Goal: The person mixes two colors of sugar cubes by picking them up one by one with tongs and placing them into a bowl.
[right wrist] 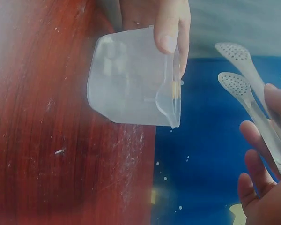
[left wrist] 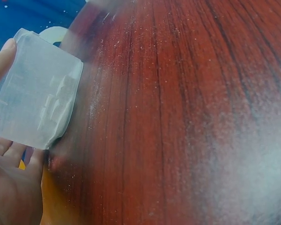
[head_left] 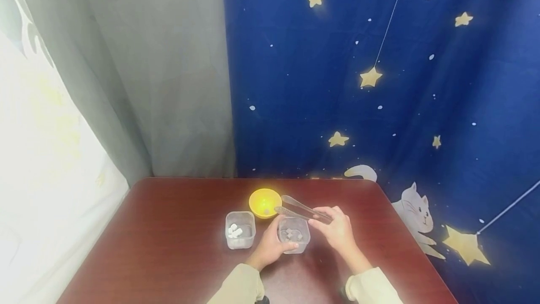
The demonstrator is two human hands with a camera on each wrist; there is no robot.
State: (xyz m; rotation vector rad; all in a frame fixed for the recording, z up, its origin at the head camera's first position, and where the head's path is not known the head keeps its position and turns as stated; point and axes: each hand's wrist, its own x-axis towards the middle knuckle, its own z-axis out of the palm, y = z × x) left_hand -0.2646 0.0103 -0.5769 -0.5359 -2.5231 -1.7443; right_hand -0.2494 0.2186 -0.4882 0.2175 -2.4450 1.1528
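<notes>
My left hand grips a clear plastic container, its thumb on the near side. Several small pale cubes lie in the bottom of that container; they show blurred through its wall in the left wrist view. My right hand holds metal tongs between thumb and fingers. Their perforated tips are apart with nothing between them, and in the head view they overlap the right side of the yellow bowl. A small pale piece lies inside the bowl.
A second clear container with several white pieces stands left of my left hand. Everything is on a dark red wooden table. Grey curtain and blue star-patterned cloth hang behind the table's far edge.
</notes>
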